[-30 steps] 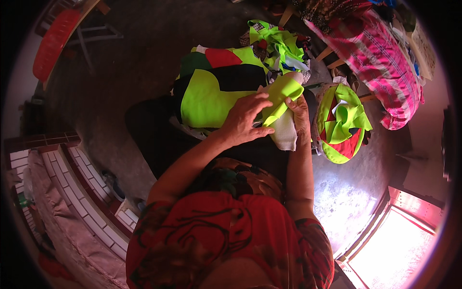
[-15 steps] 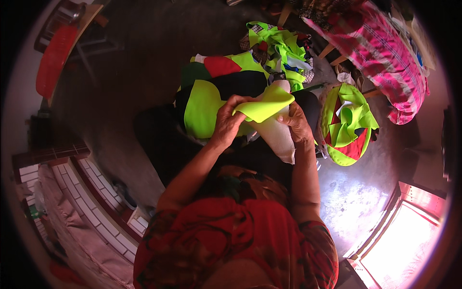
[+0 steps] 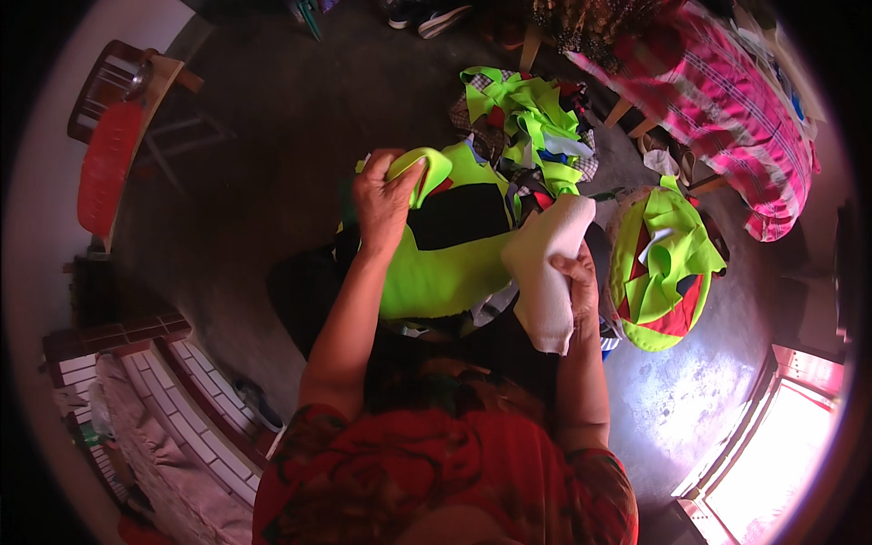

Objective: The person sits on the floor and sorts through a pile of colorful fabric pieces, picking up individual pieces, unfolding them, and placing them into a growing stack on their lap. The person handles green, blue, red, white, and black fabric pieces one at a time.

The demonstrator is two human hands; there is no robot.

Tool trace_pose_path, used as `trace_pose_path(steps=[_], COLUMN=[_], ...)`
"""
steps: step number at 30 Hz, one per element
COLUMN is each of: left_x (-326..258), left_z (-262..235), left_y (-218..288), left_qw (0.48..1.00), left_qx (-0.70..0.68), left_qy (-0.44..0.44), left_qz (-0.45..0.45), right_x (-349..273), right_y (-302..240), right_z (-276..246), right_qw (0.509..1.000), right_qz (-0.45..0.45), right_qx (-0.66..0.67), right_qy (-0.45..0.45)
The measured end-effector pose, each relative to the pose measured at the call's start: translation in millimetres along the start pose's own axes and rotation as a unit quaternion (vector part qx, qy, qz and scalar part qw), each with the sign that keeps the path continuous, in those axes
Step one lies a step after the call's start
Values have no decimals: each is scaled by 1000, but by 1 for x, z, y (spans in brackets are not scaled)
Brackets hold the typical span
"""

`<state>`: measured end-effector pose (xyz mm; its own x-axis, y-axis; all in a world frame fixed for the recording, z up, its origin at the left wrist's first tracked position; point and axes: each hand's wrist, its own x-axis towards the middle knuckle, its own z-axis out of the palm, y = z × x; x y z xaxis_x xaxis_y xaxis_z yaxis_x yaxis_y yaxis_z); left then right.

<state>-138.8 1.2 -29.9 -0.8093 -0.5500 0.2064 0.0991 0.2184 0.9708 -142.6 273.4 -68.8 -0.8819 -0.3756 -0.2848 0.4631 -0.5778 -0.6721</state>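
Observation:
My left hand is raised at the left of my lap, fingers closed around a folded neon yellow-green fabric piece. My right hand grips a thick white cloth piece, long and rounded, with the thumb on its front; whether it is rolled or stacked I cannot tell. Across my lap lie a larger neon fabric piece and a black fabric piece. The two held pieces are apart from each other.
Beyond my lap, neon and checked fabric scraps are heaped. At the right stands a round container filled with neon and red scraps. A pink plaid cloth hangs at far right; a red seat is far left. Shoes lie at the back.
My left hand has drawn the neon piece away from the white cloth, up and to the left. My right hand has lowered slightly, still holding the white cloth.

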Motion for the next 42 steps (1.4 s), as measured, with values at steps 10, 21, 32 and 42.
trace_pose_path(steps=[10, 21, 32, 42], left_x=[14, -34, -48, -6], left_z=[52, 42, 26, 25], left_y=[-35, -108, -88, -101], left_qw=[816, 809, 810, 934], left_qx=[367, 405, 406, 276], left_qy=[-172, -293, -299, -201], left_qz=[412, 309, 301, 104], right_x=[1, -3, -2, -1], right_y=[0, -5, -2, 1], right_z=[-8, -3, -7, -9], right_qw=[998, 996, 996, 997], right_qz=[-37, -40, -41, -45], right_qx=[46, 69, 68, 57], right_qy=[36, 41, 36, 24])
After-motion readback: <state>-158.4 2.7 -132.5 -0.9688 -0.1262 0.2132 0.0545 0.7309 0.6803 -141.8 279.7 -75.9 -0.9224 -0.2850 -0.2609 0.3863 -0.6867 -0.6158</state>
